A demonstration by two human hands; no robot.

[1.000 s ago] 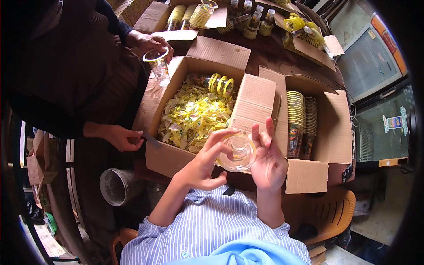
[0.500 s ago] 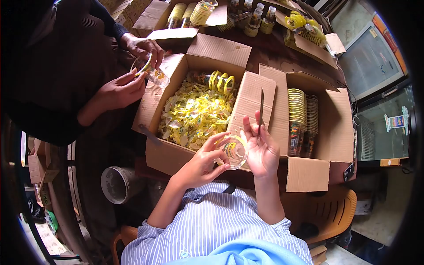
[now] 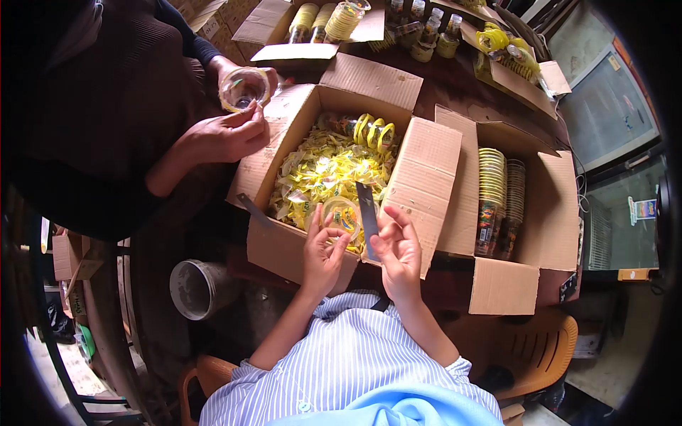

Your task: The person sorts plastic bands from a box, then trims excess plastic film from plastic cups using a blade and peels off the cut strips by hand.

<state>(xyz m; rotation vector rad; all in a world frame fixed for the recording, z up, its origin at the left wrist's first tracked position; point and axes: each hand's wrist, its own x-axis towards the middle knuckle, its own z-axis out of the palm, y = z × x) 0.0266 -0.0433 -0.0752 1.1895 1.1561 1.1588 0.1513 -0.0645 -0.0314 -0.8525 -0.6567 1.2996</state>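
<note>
My left hand (image 3: 324,254) grips a clear plastic cup (image 3: 344,217) with a yellow print, its round end turned towards me. In my right hand (image 3: 399,254) is a dark flat blade (image 3: 367,213), held between thumb and fingers and pointing up, close to the cup's right side. Both hands are over the near edge of an open cardboard box (image 3: 288,248). Yellow and white plastic scraps (image 3: 312,167) fill this box, and yellow-rimmed cups (image 3: 373,133) lie on their side at its far end.
Across to the left, another person's hands (image 3: 220,138) hold a clear cup (image 3: 245,89). A second box (image 3: 504,287) at right contains stacked cups (image 3: 490,206). More cups (image 3: 346,21) stand at the back. A grey bucket (image 3: 193,290) is at lower left, an orange chair (image 3: 536,348) at lower right.
The cup in my left hand has moved left and up, over the scrap box. My right hand has come left, its blade now broadside. The other person's cup has turned its opening towards me.
</note>
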